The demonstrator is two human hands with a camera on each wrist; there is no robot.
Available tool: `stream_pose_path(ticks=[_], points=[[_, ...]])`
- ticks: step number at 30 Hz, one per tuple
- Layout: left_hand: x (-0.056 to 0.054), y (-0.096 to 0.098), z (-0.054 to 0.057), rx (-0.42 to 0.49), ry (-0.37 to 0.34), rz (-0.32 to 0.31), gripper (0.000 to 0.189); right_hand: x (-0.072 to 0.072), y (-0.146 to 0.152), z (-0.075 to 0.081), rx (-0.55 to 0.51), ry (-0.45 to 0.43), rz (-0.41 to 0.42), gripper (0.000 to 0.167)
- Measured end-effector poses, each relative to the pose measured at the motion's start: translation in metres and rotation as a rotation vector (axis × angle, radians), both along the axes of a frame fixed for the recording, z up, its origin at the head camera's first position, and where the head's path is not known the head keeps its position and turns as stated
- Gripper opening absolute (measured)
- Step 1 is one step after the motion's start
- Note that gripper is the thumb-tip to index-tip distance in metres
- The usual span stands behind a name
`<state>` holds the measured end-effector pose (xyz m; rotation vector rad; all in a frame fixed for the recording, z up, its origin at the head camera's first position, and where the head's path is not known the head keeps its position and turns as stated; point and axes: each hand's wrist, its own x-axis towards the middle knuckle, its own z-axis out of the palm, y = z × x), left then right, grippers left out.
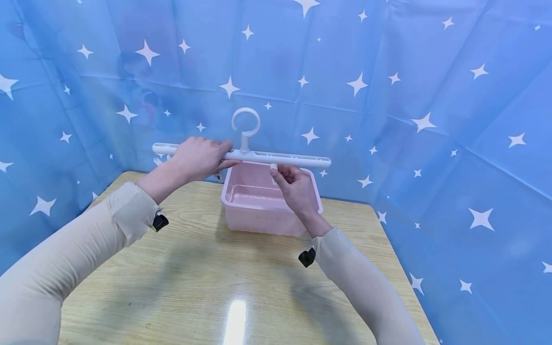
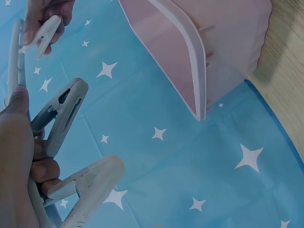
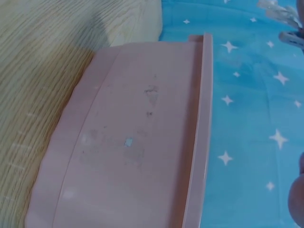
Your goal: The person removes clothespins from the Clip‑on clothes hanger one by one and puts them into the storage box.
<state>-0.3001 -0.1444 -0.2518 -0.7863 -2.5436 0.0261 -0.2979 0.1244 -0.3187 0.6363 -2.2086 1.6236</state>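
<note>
My left hand [image 1: 196, 157] grips the bar of a white hanger [image 1: 293, 159] with a round hook, holding it up over the pink basin [image 1: 258, 219]. In the left wrist view, two clothespins hang at the bar beside the left fingers: a grey-looking one [image 2: 69, 111] and a whiter one [image 2: 95, 187]. My right hand [image 1: 297, 187] pinches another white clothespin [image 1: 273, 172] just under the right half of the bar. That clothespin's tip is close to the bar in the left wrist view; whether it clips on cannot be told. The right wrist view shows little of the right hand.
The basin stands at the back of a wooden table [image 1: 194, 287], its visible inner floor bare. Behind and at both sides hangs a blue curtain [image 1: 453, 167] with white stars. Dark wrist straps [image 1: 307, 258] sit at the sleeves.
</note>
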Motion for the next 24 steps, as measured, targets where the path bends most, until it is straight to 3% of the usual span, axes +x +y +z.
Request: stream_pose_path(ticks=[7, 15, 24], points=[[-0.002, -0.001, 0.001, -0.003, -0.017, 0.015, 0.044, -0.013, 0.01, -0.014, 0.083, -0.043, -0.008, 0.03], [-0.003, -0.001, 0.001, -0.008, -0.025, 0.022, 0.045, -0.02, 0.016, -0.019, 0.166, 0.049, 0.008, 0.018], [-0.003, 0.0, 0.001, -0.007, -0.026, 0.019, 0.045, -0.026, 0.02, -0.024, 0.28, 0.075, -0.014, 0.022]])
